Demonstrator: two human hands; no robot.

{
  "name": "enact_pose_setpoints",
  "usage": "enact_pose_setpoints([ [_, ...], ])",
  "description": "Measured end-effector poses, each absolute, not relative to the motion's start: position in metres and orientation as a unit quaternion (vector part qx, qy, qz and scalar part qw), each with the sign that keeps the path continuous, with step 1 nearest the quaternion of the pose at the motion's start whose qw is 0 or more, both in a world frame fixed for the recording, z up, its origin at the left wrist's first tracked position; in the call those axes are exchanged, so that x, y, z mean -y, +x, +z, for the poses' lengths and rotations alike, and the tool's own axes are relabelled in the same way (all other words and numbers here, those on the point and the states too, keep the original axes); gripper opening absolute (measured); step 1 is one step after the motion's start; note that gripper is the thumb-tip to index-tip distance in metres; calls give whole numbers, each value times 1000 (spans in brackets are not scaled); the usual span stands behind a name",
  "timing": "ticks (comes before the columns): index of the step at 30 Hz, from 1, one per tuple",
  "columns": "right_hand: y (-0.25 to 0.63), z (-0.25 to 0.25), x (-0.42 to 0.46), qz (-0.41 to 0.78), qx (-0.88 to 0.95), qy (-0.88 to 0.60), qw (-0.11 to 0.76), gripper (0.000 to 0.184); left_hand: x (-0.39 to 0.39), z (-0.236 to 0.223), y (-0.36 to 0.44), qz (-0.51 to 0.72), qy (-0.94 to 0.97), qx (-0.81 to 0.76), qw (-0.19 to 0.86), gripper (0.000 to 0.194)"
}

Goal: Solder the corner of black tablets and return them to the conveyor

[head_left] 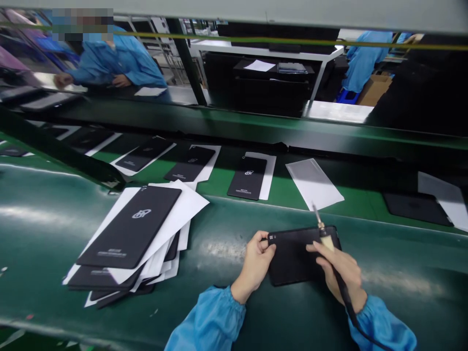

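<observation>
My left hand [256, 261] pinches the left edge of a flat black tablet [290, 261], with the thumb on its upper face. The tablet is held over the green worktop, small white marks showing at its upper left corner. In my right hand [341, 275] is a soldering iron [326, 239] with a pale handle section and a black cord. Its metal tip points up and away, beyond the tablet's far edge. My right fingers also lie over the tablet's right part. Left of my hands rests a pile of black tablets [127, 234] interleaved with white sheets.
Behind the worktop [226, 292] runs a green conveyor belt [361, 207] carrying several black tablets [248, 176] on white sheets and a white sleeve [314, 184]. A slanting dark green post [62, 151] stands at left. A person in blue [117, 63] sits across the line.
</observation>
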State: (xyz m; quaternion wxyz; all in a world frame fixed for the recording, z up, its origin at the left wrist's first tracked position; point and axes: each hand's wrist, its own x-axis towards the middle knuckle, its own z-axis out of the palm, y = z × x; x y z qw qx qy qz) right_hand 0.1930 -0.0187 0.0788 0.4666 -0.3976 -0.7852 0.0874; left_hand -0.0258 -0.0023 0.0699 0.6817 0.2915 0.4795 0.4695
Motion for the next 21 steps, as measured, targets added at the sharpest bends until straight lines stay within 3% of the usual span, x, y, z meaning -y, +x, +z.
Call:
enact_pose_setpoints([
  [9,201,55,-54,46,857,-395,327,25,1,65,-28,468,323,-432,700,41],
  [13,235,69,-99,8,830,-441,343,31,1,62,-29,455,326,-431,708,47],
  [21,236,94,-180,-24,774,-484,408,29,4,54,-25,486,346,-431,677,30],
])
